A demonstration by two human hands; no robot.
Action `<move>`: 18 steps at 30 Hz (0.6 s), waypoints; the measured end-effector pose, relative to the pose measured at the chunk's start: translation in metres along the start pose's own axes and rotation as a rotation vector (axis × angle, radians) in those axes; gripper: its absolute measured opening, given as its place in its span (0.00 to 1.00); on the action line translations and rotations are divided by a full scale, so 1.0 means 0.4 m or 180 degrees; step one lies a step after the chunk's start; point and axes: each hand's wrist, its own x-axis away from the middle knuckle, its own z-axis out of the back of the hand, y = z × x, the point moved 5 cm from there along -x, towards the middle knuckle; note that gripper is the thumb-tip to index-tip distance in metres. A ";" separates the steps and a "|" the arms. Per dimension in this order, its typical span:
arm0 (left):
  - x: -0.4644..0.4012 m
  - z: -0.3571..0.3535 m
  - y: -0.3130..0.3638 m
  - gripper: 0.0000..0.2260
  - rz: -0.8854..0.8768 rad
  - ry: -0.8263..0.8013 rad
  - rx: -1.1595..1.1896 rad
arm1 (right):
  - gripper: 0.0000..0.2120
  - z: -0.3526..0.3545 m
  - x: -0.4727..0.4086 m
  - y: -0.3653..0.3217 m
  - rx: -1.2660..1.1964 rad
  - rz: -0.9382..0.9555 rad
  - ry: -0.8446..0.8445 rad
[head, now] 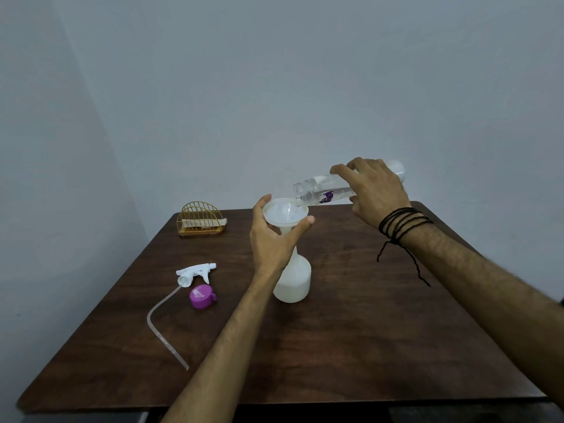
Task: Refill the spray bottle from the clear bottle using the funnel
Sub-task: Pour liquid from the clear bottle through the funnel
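A white spray bottle (pixel 293 282) stands upright near the middle of the brown table (pixel 366 346), with a white funnel (pixel 284 212) set in its neck. My left hand (pixel 274 239) grips the funnel from below, thumb and fingers curled round its cone. My right hand (pixel 375 190) holds the clear bottle (pixel 323 190) tipped almost level, its open mouth at the funnel's right rim. Clear liquid lies inside the bottle. The spray head (pixel 197 271) with its long tube lies on the table at the left, beside a purple cap (pixel 201 296).
A gold wire holder (pixel 201 220) with folded paper stands at the table's back left. A grey wall rises close behind the table. Black cords wrap my right wrist, one end dangling.
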 end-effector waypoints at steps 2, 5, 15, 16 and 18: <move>0.000 0.000 -0.001 0.42 -0.0003 0.0000 -0.0002 | 0.30 0.001 0.000 -0.001 -0.0002 0.0002 0.0014; -0.001 0.000 -0.001 0.42 -0.0003 0.0000 0.0000 | 0.30 0.005 -0.002 -0.003 -0.0004 0.0000 0.0027; -0.001 0.001 -0.003 0.42 0.0007 -0.0003 0.0014 | 0.30 0.003 -0.008 -0.005 0.0049 0.0006 0.0024; -0.001 0.001 -0.003 0.42 0.0010 -0.0003 0.0021 | 0.30 0.003 -0.009 -0.005 0.0048 0.0004 0.0025; -0.002 0.001 -0.003 0.42 0.0017 -0.0004 0.0032 | 0.30 0.005 -0.010 -0.004 0.0049 -0.0004 0.0030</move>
